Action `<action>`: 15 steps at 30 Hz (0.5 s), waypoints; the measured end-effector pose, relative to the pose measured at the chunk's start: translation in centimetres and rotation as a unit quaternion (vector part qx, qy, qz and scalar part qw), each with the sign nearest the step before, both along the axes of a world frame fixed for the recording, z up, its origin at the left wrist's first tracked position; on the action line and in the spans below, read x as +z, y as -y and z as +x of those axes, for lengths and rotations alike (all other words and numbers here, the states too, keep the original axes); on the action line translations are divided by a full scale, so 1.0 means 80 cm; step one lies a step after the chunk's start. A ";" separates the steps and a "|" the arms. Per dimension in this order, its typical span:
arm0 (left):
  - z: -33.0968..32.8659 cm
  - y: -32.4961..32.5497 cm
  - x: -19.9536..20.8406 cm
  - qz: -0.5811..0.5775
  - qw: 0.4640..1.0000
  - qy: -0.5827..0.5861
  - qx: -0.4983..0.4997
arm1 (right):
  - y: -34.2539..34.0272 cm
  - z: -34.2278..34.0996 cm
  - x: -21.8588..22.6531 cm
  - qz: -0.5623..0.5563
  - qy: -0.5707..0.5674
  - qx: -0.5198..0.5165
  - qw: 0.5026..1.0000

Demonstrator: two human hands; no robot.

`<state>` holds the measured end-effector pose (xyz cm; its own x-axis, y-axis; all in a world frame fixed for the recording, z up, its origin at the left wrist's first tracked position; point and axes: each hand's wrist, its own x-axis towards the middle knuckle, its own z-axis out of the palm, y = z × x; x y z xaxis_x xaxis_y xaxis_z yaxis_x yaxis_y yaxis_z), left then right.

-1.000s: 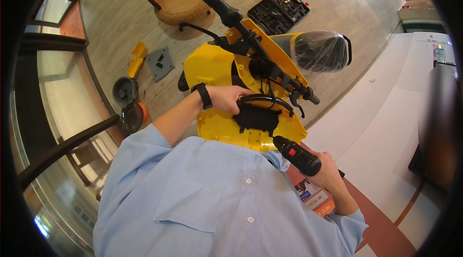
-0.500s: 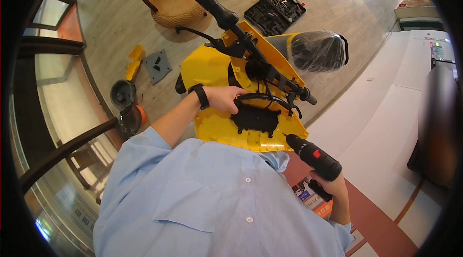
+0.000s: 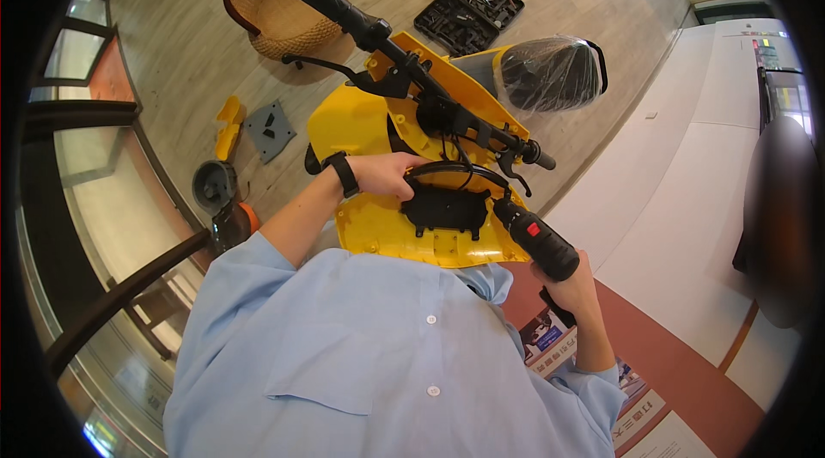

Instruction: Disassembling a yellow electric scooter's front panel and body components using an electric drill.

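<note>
A black cordless drill (image 3: pixel 546 245) is gripped in my right hand (image 3: pixel 571 282), its nose up against the right end of a black plastic housing (image 3: pixel 447 207). That housing sits on the inner side of a yellow scooter panel (image 3: pixel 369 224) in front of my body. My left hand (image 3: pixel 387 174) closes on the housing's upper left corner, thumb over its edge. A curved black tube (image 3: pixel 455 167) runs along the housing's top. Above it, the scooter's handlebar (image 3: pixel 412 71) slants from upper left to lower right. The drill's tip is hidden.
An open black tool case (image 3: pixel 469 13) lies on the floor beyond the scooter's plastic-wrapped seat (image 3: pixel 550 74). A wicker chair (image 3: pixel 288 7) stands far left. On the left floor are a yellow part (image 3: pixel 228 127), a grey plate (image 3: pixel 270 130) and a round dark container (image 3: pixel 214 186).
My right hand has brought the drill up and left, from just off the panel to the housing's right end. My left hand keeps its hold. The whole view has shifted slightly.
</note>
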<state>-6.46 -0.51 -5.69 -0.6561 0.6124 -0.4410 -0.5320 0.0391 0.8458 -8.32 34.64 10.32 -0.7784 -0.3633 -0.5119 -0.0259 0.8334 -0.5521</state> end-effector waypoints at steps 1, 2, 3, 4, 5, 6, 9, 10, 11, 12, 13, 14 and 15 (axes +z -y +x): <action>-0.001 0.000 0.003 -0.002 1.000 0.005 -0.001 | -0.002 -0.001 -0.002 0.007 0.024 -0.021 0.999; -0.002 -0.001 0.006 -0.003 1.000 0.009 -0.002 | -0.002 -0.002 -0.004 0.014 0.049 -0.042 0.998; -0.002 0.000 0.009 -0.003 1.000 0.010 0.000 | 0.000 -0.003 -0.004 0.014 0.049 -0.040 0.998; -0.002 0.000 0.013 -0.007 1.000 0.026 -0.011 | 0.004 -0.004 -0.004 0.025 0.056 -0.045 0.997; -0.002 0.000 0.014 -0.011 0.999 0.042 -0.021 | 0.006 -0.005 -0.004 0.036 0.062 -0.050 0.996; 0.000 0.000 0.012 -0.011 0.999 0.043 -0.017 | 0.008 -0.006 -0.004 0.036 0.063 -0.046 0.996; 0.005 -0.001 0.002 -0.013 1.000 0.006 0.006 | 0.009 -0.007 -0.006 0.049 0.054 -0.036 0.997; 0.005 -0.001 0.001 0.000 1.000 0.001 0.001 | 0.007 -0.008 -0.007 0.045 0.048 -0.027 0.997; 0.005 -0.001 0.000 0.013 1.000 -0.005 -0.005 | 0.005 -0.008 -0.007 0.042 0.043 -0.018 0.998; 0.005 -0.001 0.001 0.012 1.000 -0.004 -0.002 | 0.005 -0.010 -0.008 0.042 0.043 -0.015 0.998; 0.005 0.000 0.004 -0.002 1.000 -0.014 -0.006 | 0.004 -0.011 -0.009 0.039 0.041 -0.013 0.998; 0.005 0.001 0.007 -0.017 1.000 -0.024 -0.010 | 0.005 -0.012 -0.010 0.036 0.039 -0.011 0.999; 0.004 0.001 0.012 -0.017 1.000 -0.024 -0.009 | 0.006 -0.013 -0.009 0.036 0.038 -0.010 0.999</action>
<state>-6.16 -0.59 -4.72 -0.6662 0.6096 -0.4296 -0.4896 0.0771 0.8685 -9.33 34.12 9.57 -0.7426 -0.3080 -0.5948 0.0308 0.8714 -0.4896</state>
